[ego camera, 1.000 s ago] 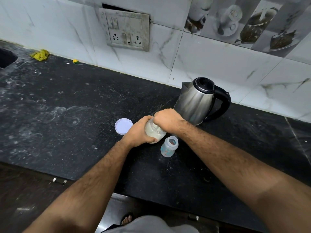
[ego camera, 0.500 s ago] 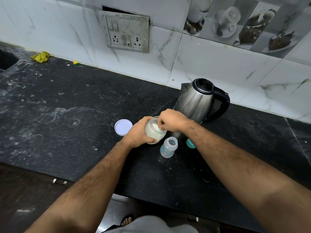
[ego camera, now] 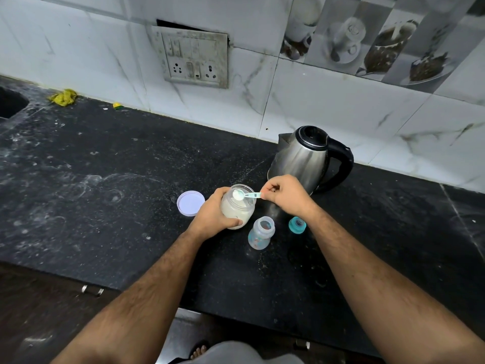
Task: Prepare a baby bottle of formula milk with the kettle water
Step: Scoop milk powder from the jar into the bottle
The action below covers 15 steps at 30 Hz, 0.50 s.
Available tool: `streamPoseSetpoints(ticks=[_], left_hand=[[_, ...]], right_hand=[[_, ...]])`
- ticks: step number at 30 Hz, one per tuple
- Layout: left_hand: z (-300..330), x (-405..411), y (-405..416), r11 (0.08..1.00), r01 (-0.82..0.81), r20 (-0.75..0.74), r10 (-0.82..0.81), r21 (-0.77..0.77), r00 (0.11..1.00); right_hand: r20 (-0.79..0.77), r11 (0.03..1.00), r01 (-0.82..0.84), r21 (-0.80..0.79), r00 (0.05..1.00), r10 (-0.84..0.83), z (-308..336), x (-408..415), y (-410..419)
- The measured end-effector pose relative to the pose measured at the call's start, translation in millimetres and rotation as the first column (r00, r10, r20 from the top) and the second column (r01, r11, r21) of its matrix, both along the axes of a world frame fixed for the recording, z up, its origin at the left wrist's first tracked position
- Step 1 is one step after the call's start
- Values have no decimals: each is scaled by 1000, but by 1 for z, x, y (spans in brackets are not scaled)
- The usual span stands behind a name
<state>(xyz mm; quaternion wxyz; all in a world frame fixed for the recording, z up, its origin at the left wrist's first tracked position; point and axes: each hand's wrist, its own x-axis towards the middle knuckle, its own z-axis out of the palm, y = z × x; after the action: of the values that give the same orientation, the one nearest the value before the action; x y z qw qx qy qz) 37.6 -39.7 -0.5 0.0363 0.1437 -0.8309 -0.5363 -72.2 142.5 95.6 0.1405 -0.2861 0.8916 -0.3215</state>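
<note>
The left hand (ego camera: 212,210) is wrapped around a clear jar (ego camera: 237,210) of pale powder, holding it upright on the dark surface (ego camera: 105,193) with the fingers curled under its lower side. The right hand (ego camera: 284,194) pinches the handle of a small blue-green scoop (ego camera: 245,194), whose bowl, heaped with white powder, sits over the open mouth of the jar. Just beside the left hand, on the side away from the right, the jar's round white lid (ego camera: 190,203) lies flat on the surface. Near the person's side of the jar, between the two forearms, the baby bottle (ego camera: 261,232) stands open and uncapped, apart from the jar. Its teal cap (ego camera: 297,224) rests on the surface just under the right wrist. Beyond the right hand, close behind its knuckles, stands the steel kettle (ego camera: 305,160) with a black lid and handle, the handle pointing away from the left hand.
</note>
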Motion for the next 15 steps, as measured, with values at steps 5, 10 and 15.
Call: streamPoseSetpoints(ticks=[5,10,15], left_hand=[[1,2,2,1000,-12,-22,12,16,1000],[-2,7,5,998,-37,-44,40,59,998],[-9,13,10,991,-81,-53,88,108,995]], right_hand=[[7,996,63,-56,998,-62,-3,9,4],[162,971,159,-177,978,-131,-8,14,12],[239,936,236,-261,955,-174,-2,26,25]])
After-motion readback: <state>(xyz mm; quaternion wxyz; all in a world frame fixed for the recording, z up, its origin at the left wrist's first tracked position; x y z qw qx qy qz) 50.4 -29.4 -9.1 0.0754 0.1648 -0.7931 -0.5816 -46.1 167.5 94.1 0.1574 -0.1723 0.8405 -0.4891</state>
